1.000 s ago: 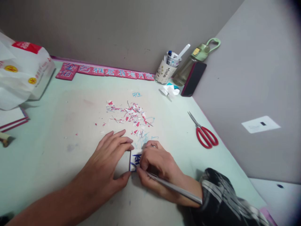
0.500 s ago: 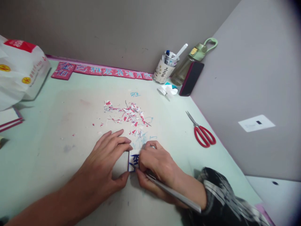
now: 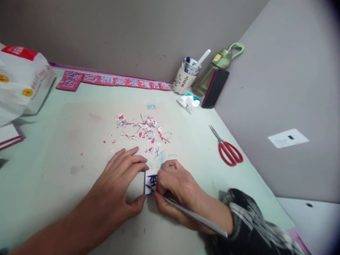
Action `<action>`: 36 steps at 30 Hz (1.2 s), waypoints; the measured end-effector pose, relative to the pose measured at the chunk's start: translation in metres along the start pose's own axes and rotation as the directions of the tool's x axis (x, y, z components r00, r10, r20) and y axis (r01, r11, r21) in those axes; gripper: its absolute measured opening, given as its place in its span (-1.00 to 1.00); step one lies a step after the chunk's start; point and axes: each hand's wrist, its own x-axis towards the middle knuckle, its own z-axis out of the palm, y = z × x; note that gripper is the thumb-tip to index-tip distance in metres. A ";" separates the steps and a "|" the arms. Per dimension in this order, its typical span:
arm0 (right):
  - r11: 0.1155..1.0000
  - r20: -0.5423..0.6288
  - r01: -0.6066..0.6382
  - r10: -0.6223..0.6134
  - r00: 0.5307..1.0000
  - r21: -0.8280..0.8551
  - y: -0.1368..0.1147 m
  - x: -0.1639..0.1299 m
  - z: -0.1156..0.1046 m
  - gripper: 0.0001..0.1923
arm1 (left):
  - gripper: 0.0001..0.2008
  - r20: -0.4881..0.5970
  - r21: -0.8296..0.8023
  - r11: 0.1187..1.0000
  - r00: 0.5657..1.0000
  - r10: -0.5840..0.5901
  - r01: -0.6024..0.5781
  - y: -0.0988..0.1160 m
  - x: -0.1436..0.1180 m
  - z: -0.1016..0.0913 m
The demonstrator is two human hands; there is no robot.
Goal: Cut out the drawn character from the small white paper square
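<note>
A small white paper piece [image 3: 150, 182] with a blue character drawn on it lies on the pale green desk [image 3: 53, 152]. My left hand [image 3: 119, 184] presses flat on its left part, thumb at its lower edge. My right hand [image 3: 177, 187] grips a thin silver craft knife [image 3: 196, 217] like a pen, with the tip at the paper's lower right corner. Just beyond my hands lies a scatter of red, white and blue paper scraps [image 3: 143, 131].
Red-handled scissors [image 3: 227, 150] lie to the right. At the back stand a cup of pens [image 3: 186, 78], a green bottle [image 3: 212, 69], a dark phone [image 3: 215, 94] and crumpled paper [image 3: 189, 101]. Red character tiles [image 3: 114, 80] line the wall. A white plastic bag [image 3: 20, 81] sits left.
Both hands stay on the paper piece almost unmoved; the view has shifted slightly, so everything sits a little lower-left in frame.
</note>
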 end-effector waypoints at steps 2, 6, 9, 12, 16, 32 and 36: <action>1.000 0.005 0.003 -0.003 1.000 -0.004 0.000 0.000 0.000 -0.76 | -0.59 0.005 -0.009 1.000 1.000 -0.011 0.011 0.000 0.000 0.000; 1.000 0.010 0.005 -0.005 1.000 0.000 -0.001 0.000 -0.002 -0.76 | -0.59 0.018 -0.012 1.000 1.000 -0.016 0.016 0.000 0.000 -0.001; 1.000 0.022 -0.005 0.005 1.000 0.007 -0.002 0.000 -0.003 -0.77 | -0.59 0.017 -0.002 1.000 1.000 -0.005 0.005 0.001 0.000 -0.002; 1.000 0.025 -0.013 0.013 1.000 0.008 -0.002 -0.001 -0.003 -0.78 | -0.59 0.010 0.005 1.000 1.000 0.006 -0.006 0.001 0.000 -0.002; 1.000 0.009 0.001 -0.001 1.000 0.016 -0.001 -0.002 -0.001 -0.77 | -0.59 0.005 0.018 1.000 1.000 0.022 -0.022 0.000 0.001 -0.002; 1.000 -0.023 -0.013 0.013 1.000 -0.004 -0.002 -0.010 0.001 -0.77 | -0.60 -0.002 0.009 0.999 0.999 0.032 -0.032 -0.004 0.000 -0.002; 1.000 -0.039 -0.025 0.024 0.999 -0.005 -0.003 -0.010 0.001 -0.77 | -0.59 0.019 0.023 0.999 0.999 0.042 -0.042 -0.005 0.001 -0.003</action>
